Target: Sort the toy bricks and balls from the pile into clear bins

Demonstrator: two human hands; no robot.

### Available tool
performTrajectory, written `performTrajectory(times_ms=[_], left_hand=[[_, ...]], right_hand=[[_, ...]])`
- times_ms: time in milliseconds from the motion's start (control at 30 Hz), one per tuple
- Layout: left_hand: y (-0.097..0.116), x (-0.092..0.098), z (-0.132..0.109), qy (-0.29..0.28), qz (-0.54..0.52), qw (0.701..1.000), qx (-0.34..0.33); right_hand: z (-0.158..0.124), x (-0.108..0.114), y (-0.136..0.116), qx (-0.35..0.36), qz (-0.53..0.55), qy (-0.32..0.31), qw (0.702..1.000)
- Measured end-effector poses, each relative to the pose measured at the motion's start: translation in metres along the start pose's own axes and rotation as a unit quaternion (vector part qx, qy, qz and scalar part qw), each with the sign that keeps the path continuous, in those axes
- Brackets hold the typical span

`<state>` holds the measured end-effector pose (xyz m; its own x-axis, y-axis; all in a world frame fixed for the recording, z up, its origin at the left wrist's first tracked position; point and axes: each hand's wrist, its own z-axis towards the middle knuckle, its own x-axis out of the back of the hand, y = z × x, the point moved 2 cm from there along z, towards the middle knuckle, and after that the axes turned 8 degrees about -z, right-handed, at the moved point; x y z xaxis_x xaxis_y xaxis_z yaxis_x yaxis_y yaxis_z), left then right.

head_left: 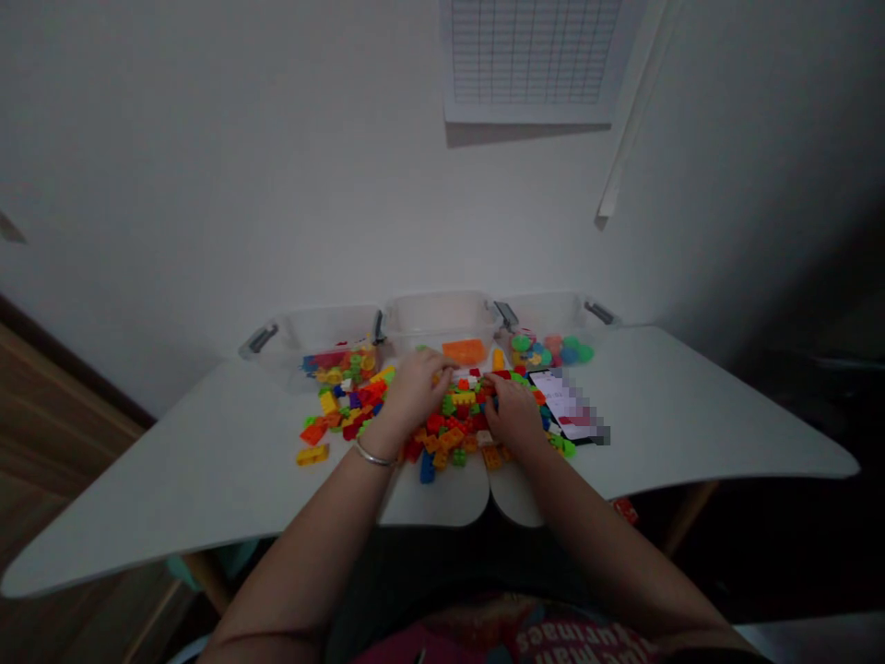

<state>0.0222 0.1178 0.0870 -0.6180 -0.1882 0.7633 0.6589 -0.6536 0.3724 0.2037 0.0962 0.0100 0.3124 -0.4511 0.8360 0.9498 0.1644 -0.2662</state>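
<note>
Lying long axis sideways: brick pile [456, 426] | at it: left hand [415, 387], right hand [515, 412] | each grip: cannot tell

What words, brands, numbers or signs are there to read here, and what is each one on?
"man": seems to end the upper line on the shirt; its start is unclear.
"rinaes": seems to end the line below; its start is unclear too.
Phone: screen marks too blurred and pixelated to read.
Wall sheet: a printed grid; no readable writing.
Toy bricks: no lettering I can make out.
</note>
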Motion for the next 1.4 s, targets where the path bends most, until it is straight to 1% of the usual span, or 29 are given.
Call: performTrajectory(times_ms=[33,100,200,333,467,633,767,867,933,1000,1100,1167,1233,1300,1333,1400], left_hand=[[0.008,-0.012,0.000,-0.043,0.001,0.999,-0.007],[0.019,-0.032,0.000,-0.096,0.025,0.995,-0.016],[0.025,-0.050,0.003,-0.128,0.081,0.989,0.001],[0.023,-0.063,0.008,-0.157,0.142,0.977,0.032],[0.021,-0.070,0.012,-0.143,0.172,0.974,0.037],[0.021,-0.074,0.017,-0.138,0.166,0.975,0.053],[0.020,-0.070,0.019,-0.128,0.138,0.979,0.083],[0.016,-0.062,0.019,-0.112,0.102,0.982,0.114],[0.009,-0.055,0.017,-0.088,0.050,0.985,0.138],[-0.001,-0.045,0.015,-0.049,-0.027,0.985,0.161],[-0.021,-0.025,0.010,0.038,-0.116,0.976,0.179],[-0.034,-0.008,0.004,0.110,-0.147,0.965,0.187],[-0.047,0.012,-0.002,0.173,-0.151,0.953,0.195],[-0.059,0.031,-0.009,0.236,-0.131,0.942,0.201],[-0.065,0.041,-0.011,0.269,-0.114,0.935,0.202],[-0.076,0.057,-0.016,0.313,-0.051,0.928,0.198]], right_hand=[[0.000,0.000,0.000,-0.004,0.007,0.007,1.000],[-0.001,-0.001,0.002,-0.013,0.026,0.026,0.999],[-0.001,-0.002,0.004,-0.022,0.062,0.057,0.996],[0.000,-0.003,0.006,-0.025,0.091,0.082,0.992],[0.000,-0.004,0.006,-0.031,0.083,0.079,0.993],[0.001,-0.003,0.007,-0.032,0.091,0.073,0.993],[0.000,-0.003,0.007,-0.027,0.098,0.077,0.992],[-0.001,-0.003,0.007,-0.026,0.094,0.077,0.992],[-0.001,-0.002,0.006,-0.025,0.084,0.075,0.993],[-0.001,-0.002,0.005,-0.017,0.065,0.067,0.995],[-0.001,-0.001,0.004,-0.002,0.041,0.052,0.998],[-0.001,0.000,0.003,0.001,0.035,0.047,0.998],[-0.001,0.000,0.002,0.000,0.032,0.044,0.999],[-0.001,0.001,0.001,-0.002,0.031,0.041,0.999],[-0.001,0.001,0.001,-0.002,0.032,0.041,0.999],[-0.002,0.001,0.000,-0.002,0.035,0.042,0.999]])
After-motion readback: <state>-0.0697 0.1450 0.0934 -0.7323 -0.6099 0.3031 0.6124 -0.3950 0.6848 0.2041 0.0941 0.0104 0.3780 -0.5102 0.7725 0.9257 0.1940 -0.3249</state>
